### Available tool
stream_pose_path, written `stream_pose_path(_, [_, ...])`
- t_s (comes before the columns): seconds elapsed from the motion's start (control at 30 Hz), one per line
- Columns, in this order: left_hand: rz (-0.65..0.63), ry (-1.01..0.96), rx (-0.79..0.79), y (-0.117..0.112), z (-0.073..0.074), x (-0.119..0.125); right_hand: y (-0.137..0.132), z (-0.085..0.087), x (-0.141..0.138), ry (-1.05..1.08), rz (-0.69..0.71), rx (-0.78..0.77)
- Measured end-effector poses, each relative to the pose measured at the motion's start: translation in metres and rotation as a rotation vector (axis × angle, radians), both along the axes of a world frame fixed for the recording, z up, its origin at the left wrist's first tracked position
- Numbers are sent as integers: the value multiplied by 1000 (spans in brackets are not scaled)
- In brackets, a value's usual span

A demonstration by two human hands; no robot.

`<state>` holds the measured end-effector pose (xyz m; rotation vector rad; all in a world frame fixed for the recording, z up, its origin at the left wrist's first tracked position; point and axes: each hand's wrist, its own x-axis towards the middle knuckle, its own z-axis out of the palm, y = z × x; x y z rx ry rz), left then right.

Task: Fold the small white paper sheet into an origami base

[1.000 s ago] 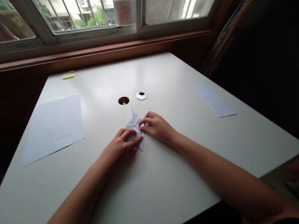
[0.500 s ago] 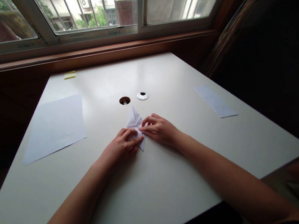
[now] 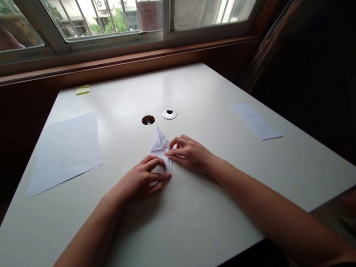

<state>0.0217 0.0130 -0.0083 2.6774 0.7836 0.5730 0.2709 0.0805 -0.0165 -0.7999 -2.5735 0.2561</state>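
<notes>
A folded piece of white paper (image 3: 159,143), narrow and pointed at its far and near ends, lies on the white table between my hands. My left hand (image 3: 147,174) is at its near end, with fingers bent and a fingertip by the near point. Along the right edge, my right hand (image 3: 188,153) pinches the paper near its middle, where creased layers show. Parts of the paper's lower left side are covered by my left fingers.
Flat white sheets (image 3: 67,150) lie on the left of the table (image 3: 189,231). A paper strip (image 3: 255,120) rests at the right. Beyond the folded paper are a round hole (image 3: 148,120) and a metal ring cover (image 3: 169,114). Yellow sticky notes (image 3: 83,90) sit at the far edge.
My left hand has slid nearer to me along the paper, to its near point. My right hand has stayed almost in place on the right edge.
</notes>
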Motion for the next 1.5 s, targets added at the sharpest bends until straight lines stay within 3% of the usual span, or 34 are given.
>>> stream_pose_path(0.23, [-4, -7, -26, 0, 3, 0, 1, -4, 0, -21, -28, 35])
stream_pose_path(0.43, [-43, -34, -11, 3, -4, -1, 2, -8, -1, -26, -51, 76])
stream_pose_path(0.93, [-60, -101, -38, 0, -2, 1, 0, -7, -1, -84, -73, 46])
stream_pose_path(1.2, [-107, -161, -34, -4, 1, 4, 3, -9, -1, -29, 44, 38])
stream_pose_path(1.27, [-48, -185, 15, -4, 0, 4, 3, -8, 0, -16, 74, 43])
stream_pose_path(1.37, [138, -195, 134, -1, -5, 2, 2, -7, 0, -4, 113, 46])
stream_pose_path(1.5, [331, -56, 192, 5, -11, 1, 2, -6, 0, 28, 126, 40])
